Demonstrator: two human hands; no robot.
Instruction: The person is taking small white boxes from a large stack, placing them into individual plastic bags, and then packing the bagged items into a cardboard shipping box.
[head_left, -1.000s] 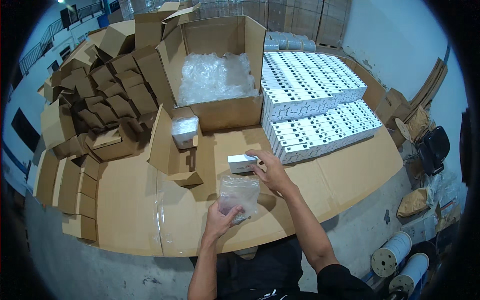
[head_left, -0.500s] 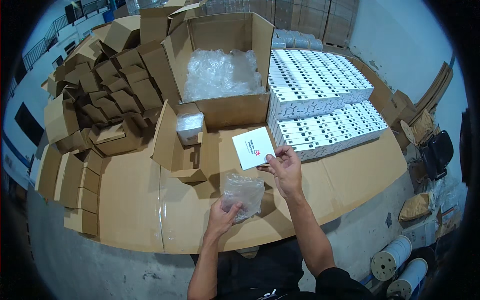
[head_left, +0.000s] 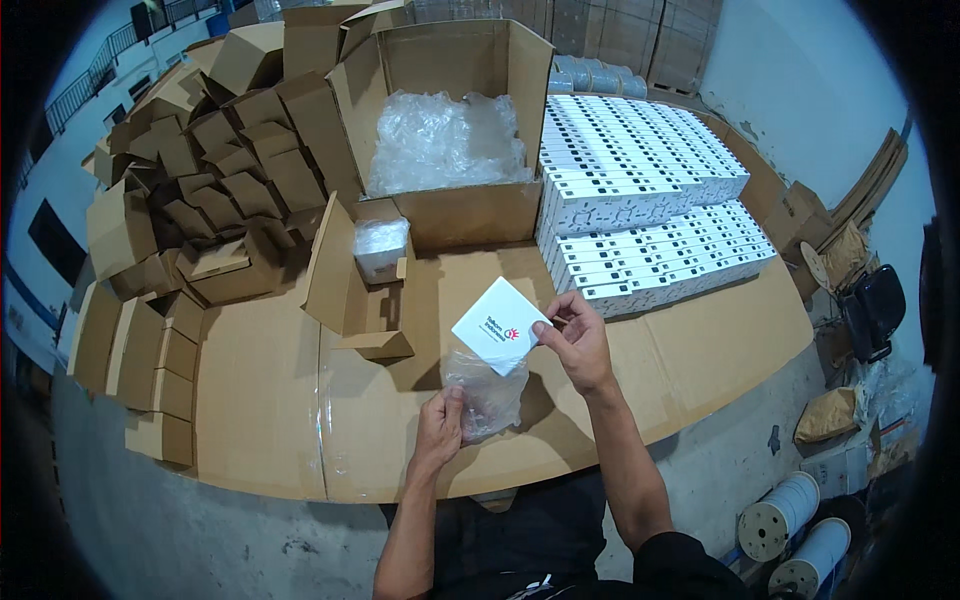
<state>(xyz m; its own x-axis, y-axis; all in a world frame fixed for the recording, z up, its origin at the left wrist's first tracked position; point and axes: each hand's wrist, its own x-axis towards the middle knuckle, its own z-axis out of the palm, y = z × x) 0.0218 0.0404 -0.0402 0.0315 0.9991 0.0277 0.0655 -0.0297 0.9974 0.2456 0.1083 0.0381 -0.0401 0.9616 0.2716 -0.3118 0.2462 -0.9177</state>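
Between thumb and fingers, my right hand (head_left: 580,345) pinches the right corner of a flat white box (head_left: 492,318) with a small printed logo. The box is tilted, its lowest corner at the mouth of a clear plastic bag (head_left: 490,400); whether that corner is inside, I cannot tell. My left hand (head_left: 440,425) grips the bag by its left side. Just beyond them stands an open brown carton (head_left: 380,345), with a plastic-wrapped white box (head_left: 381,250) at its far end.
A large carton (head_left: 460,218) full of clear plastic bags (head_left: 450,140) stands at the back. To its right are stacked rows of white boxes (head_left: 640,210). Open brown cartons (head_left: 215,180) pile up on the left. Cable spools (head_left: 780,515) lie on the floor at lower right.
The white box has come down toward the bag and turned so one corner points at the bag's mouth. My left hand has shifted slightly, and the bag's mouth has opened out more.
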